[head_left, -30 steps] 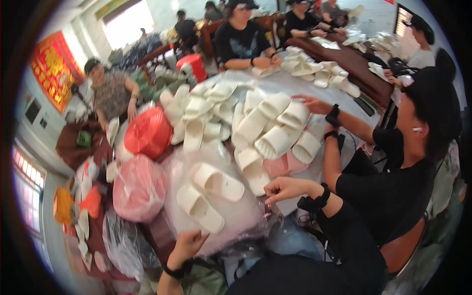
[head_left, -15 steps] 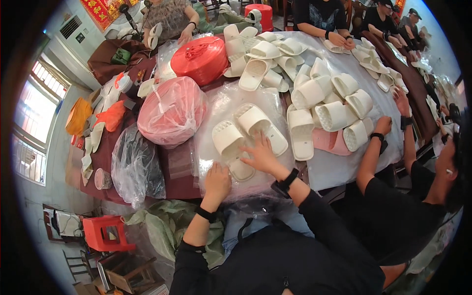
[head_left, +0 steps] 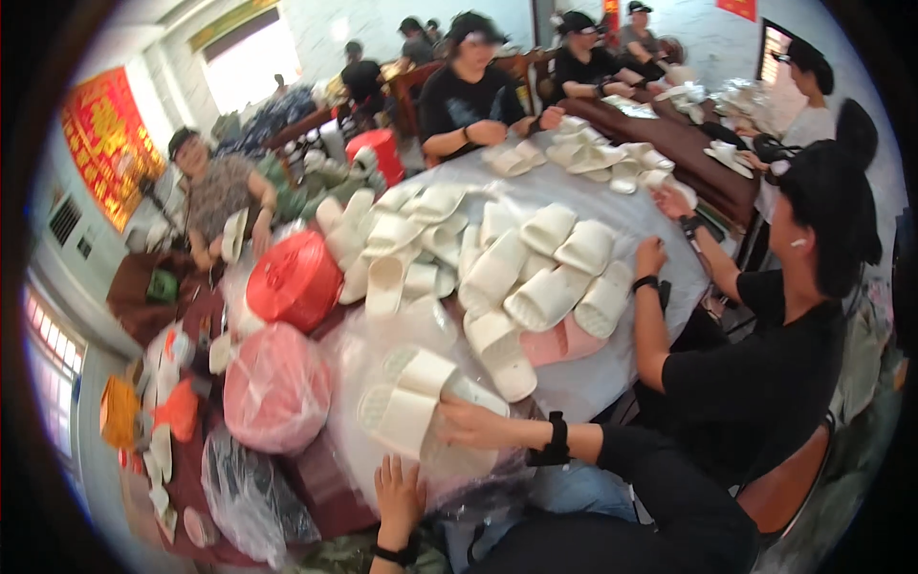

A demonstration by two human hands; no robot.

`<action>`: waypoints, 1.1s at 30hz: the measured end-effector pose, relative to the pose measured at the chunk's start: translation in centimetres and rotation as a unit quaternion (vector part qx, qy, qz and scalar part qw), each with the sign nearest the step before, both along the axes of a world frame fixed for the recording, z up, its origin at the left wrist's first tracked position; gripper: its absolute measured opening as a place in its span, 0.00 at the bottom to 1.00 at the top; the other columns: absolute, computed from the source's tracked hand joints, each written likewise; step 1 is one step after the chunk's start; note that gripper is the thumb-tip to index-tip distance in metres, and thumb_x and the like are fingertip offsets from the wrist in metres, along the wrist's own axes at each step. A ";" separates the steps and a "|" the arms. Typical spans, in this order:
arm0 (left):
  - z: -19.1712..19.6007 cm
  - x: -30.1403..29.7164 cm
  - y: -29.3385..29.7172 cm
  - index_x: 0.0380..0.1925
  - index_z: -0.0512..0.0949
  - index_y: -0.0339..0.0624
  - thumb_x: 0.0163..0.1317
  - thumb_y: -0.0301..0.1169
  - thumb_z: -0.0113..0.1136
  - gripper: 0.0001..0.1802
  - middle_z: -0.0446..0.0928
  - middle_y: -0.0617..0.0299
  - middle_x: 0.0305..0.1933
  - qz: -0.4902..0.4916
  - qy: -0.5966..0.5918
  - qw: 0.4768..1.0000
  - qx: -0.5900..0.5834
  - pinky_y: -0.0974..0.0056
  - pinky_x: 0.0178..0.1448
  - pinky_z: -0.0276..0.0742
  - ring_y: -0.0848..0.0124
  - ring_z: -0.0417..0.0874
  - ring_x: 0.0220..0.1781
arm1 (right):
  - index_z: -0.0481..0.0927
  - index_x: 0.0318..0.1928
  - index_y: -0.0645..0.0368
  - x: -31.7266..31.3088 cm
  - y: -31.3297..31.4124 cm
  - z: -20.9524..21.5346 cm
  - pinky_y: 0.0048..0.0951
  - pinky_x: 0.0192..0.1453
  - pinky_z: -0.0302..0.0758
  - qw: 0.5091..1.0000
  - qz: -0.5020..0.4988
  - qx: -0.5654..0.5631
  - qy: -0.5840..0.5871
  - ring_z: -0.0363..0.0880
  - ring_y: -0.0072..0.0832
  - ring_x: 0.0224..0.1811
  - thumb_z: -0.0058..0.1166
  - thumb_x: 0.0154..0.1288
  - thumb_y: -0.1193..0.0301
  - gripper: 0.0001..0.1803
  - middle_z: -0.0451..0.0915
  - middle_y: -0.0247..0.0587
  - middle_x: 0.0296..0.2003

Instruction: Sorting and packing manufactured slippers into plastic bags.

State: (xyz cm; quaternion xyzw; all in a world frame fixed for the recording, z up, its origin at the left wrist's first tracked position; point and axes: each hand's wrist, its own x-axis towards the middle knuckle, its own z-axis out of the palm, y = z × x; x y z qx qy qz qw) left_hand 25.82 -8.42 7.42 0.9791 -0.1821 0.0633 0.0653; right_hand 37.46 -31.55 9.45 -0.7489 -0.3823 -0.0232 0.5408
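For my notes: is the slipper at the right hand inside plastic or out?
Out: the right hand touches the bare white slipper, clear plastic beneath.

Two white slippers [head_left: 421, 373] — open-toed, close together, pointing leftward — over clear plastic [head_left: 402, 330]

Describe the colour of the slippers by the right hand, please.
The slippers are off-white: head view.

This looks like a workshop: several people [head_left: 469, 105] gather around tables [head_left: 612, 117] heaped with many matching white slippers [head_left: 547, 298], while a clear plastic bag [head_left: 253, 488], a pink bundle [head_left: 277, 392] and a round red bundle [head_left: 295, 279] crowd one side.
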 end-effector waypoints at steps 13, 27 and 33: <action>-2.2 3.9 -1.5 0.59 0.69 0.50 0.54 0.42 0.57 0.30 0.59 0.41 0.65 -0.074 0.041 0.996 -0.019 0.43 0.64 0.56 0.45 0.61 0.64 | 0.53 0.68 0.64 -8.5 -10.9 3.3 0.32 0.73 0.42 0.912 0.240 -0.024 0.332 0.43 0.33 0.73 0.53 0.64 0.61 0.38 0.51 0.47 0.69; -1.3 3.0 -3.9 0.64 0.56 0.27 0.55 0.45 0.56 0.42 0.70 0.42 0.56 -0.041 0.026 0.998 -0.030 0.58 0.49 0.73 0.55 0.74 0.50 | 0.52 0.68 0.65 -12.5 -10.7 1.3 0.30 0.73 0.39 0.766 0.320 0.085 0.551 0.43 0.26 0.72 0.56 0.60 0.74 0.39 0.51 0.37 0.69; 1.6 4.2 -5.0 0.65 0.60 0.41 0.54 0.37 0.57 0.37 0.70 0.45 0.56 -0.046 0.067 0.996 -0.045 0.56 0.52 0.69 0.54 0.73 0.52 | 0.52 0.68 0.65 -12.0 -11.4 1.8 0.29 0.73 0.42 0.818 0.307 0.047 0.485 0.45 0.25 0.71 0.54 0.62 0.74 0.37 0.52 0.39 0.69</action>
